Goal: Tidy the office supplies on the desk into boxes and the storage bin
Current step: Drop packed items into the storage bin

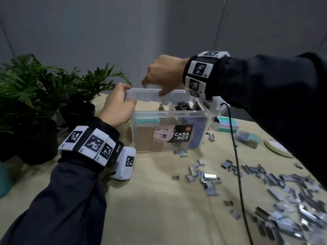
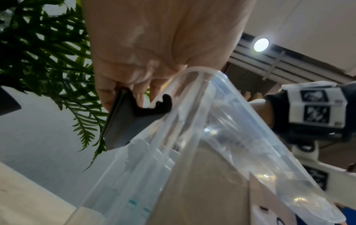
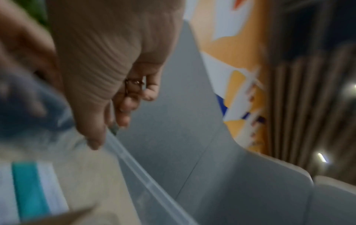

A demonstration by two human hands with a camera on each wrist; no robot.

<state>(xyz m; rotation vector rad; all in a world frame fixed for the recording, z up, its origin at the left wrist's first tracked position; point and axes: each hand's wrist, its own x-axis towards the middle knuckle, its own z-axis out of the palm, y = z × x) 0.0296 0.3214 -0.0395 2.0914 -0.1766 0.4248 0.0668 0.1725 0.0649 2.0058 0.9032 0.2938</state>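
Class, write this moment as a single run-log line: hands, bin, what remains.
left hand: grips storage bin corner | right hand: fingers at far rim, grip unclear | bin: upright, part-filled | remaining: loose staples on desk

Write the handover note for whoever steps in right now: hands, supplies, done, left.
Left hand grips the clear storage bin at its left rim corner. Right hand reaches over the far rim, fingers curled; what it holds cannot be told.
Done: a brown box, a teal box and dark items sit in the bin.
Left: loose staples scattered over the desk, an open teal staple box and a tape roll right of the bin.
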